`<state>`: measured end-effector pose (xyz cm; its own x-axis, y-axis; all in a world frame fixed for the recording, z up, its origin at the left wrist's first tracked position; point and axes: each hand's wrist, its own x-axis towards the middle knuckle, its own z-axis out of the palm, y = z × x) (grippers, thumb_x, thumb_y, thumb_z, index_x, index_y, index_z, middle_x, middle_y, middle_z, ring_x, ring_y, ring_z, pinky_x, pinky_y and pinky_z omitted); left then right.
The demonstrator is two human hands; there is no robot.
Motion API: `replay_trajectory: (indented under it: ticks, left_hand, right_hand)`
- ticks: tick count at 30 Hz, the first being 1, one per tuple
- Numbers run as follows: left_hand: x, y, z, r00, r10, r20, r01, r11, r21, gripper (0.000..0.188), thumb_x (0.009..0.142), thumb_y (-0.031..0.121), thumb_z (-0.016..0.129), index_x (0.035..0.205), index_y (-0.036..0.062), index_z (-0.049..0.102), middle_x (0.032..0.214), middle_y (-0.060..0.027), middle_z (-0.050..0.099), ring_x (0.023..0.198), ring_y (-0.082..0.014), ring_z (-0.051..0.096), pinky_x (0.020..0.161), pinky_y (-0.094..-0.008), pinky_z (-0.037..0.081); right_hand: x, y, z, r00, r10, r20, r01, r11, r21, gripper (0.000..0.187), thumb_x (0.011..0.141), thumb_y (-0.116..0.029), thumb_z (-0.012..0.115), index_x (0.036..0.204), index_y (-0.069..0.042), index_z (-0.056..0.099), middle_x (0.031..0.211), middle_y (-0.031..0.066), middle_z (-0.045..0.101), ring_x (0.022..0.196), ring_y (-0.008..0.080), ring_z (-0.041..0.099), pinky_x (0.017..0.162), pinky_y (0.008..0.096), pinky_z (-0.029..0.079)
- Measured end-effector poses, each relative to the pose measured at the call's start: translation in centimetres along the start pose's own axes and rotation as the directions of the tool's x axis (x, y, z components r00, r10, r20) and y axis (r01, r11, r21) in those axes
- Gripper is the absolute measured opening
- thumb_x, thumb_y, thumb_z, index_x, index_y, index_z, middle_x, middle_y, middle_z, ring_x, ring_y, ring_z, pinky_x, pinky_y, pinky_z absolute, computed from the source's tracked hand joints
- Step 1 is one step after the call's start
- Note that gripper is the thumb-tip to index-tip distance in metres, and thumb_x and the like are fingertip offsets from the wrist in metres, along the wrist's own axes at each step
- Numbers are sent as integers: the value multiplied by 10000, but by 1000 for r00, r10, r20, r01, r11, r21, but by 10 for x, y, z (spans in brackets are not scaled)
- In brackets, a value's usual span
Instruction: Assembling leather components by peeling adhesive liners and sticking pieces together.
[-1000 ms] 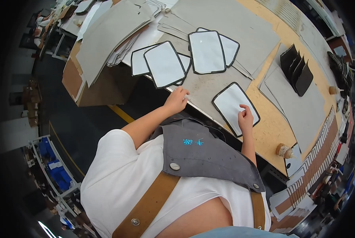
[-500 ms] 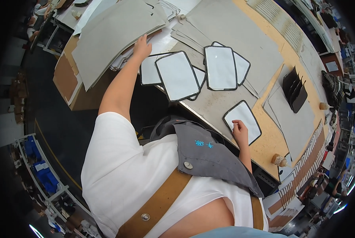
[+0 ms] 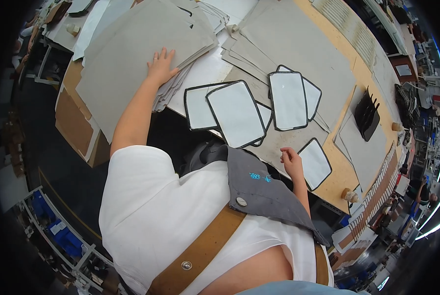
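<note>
My left hand (image 3: 162, 68) lies open on a large stack of grey sheets (image 3: 131, 59), fingers spread near the stack's right edge. Close to the table's front edge, my right hand (image 3: 292, 163) hovers with its fingers curled in, and nothing shows in them. Beside it is a white rounded panel with black edging (image 3: 315, 166). Between my hands lie more black-edged white panels: one tilted panel (image 3: 235, 114) overlaps others, and an upright one (image 3: 288, 101) covers part of another.
Grey sheets (image 3: 298, 39) spread across the far table. A black slotted holder (image 3: 367, 115) stands at the right, with a small brownish jar (image 3: 350, 195) nearer me. Blue items (image 3: 65, 238) sit on a rack at lower left. People work in the background.
My left hand has moved from the grey stack's edge onto its top, fingers spreading. My right hand has shifted left off the panel beside it. The whole view has shifted slightly.
</note>
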<state>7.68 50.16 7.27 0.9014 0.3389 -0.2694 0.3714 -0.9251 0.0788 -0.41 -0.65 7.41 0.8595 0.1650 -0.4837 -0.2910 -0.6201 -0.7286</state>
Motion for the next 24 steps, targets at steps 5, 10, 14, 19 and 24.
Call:
replay_trajectory:
  ticks: [5, 10, 14, 19, 24]
  left_hand:
    - [4, -36, 21, 987, 139, -82, -149, 981, -128, 654, 823, 332, 562, 1392, 189, 274, 1456, -143, 203, 1325, -387, 197, 1013, -592, 238]
    - [-11, -70, 34, 982, -52, -180, 10, 975, -224, 503, 890, 203, 440, 1371, 122, 314, 1396, -194, 316, 1274, -394, 310, 1018, -470, 304]
    - [-24, -84, -19, 899, -360, -248, 126, 756, -643, 421, 932, 217, 363, 1305, 23, 388, 1286, -233, 444, 1222, -376, 392, 1002, -382, 331]
    - [-50, -141, -94, 726, -529, -440, 15, 652, -758, 449, 940, 255, 368, 1230, -83, 424, 1199, -236, 511, 1113, -332, 491, 941, -346, 358]
    - [-102, -178, -172, 568, -641, -517, -184, 513, -839, 418, 932, 205, 399, 1216, -99, 431, 1209, -165, 505, 1102, -241, 483, 941, -323, 353]
  right_hand:
    - [8, -13, 18, 999, -25, 46, 26, 999, -22, 164, 897, -111, 476, 976, -19, 587, 701, 38, 576, 630, 105, 550, 605, 240, 463]
    - [19, -14, 29, 999, -30, 41, 31, 999, -17, 173, 860, -116, 503, 977, -26, 593, 711, 98, 605, 659, 165, 593, 630, 281, 469]
    - [18, -24, 33, 996, -31, 85, 35, 998, -52, 165, 889, -109, 478, 976, -15, 582, 716, 51, 578, 666, 117, 559, 621, 247, 460]
    - [28, -33, 37, 991, -63, 117, 76, 991, -112, 168, 882, -118, 479, 971, -16, 579, 716, 59, 583, 660, 122, 557, 627, 254, 453]
    - [37, -46, 42, 984, -109, 140, 125, 987, -105, 169, 880, -127, 481, 964, -20, 582, 709, 60, 580, 652, 129, 554, 627, 262, 445]
